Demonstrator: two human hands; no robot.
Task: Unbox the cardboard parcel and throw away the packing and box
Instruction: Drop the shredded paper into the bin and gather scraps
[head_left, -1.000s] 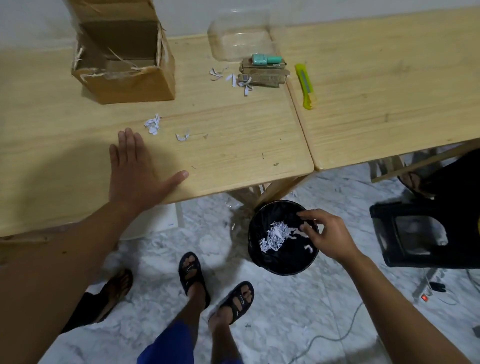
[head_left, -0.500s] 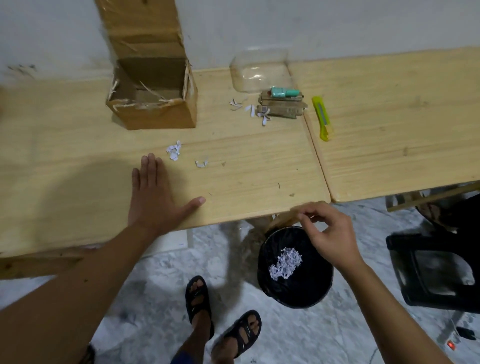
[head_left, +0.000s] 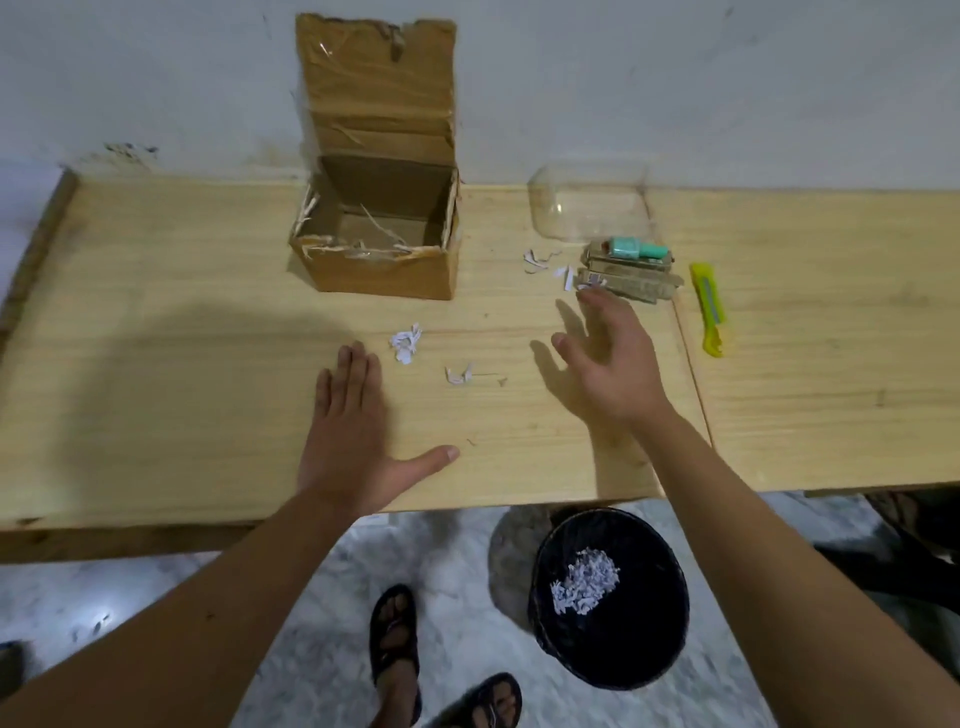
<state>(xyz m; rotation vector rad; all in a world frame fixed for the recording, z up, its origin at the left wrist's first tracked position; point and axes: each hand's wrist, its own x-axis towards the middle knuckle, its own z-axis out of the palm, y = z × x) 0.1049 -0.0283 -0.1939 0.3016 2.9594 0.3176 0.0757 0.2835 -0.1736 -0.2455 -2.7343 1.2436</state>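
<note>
Left hand flat near the table edge, fingers together, thumb out; right hand hovering empty, fingers spread, box open by the wall, scraps between, bin below

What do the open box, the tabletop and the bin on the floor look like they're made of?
Open box: brown corrugated cardboard, matte, with torn fibrous edges and shiny strips of clear tape on the raised flap.
Tabletop: pale wood or wood-look board, smooth, with straight grain lines; which one is unclear.
Bin: black, probably plastic or fine mesh; too dark to say.
</note>
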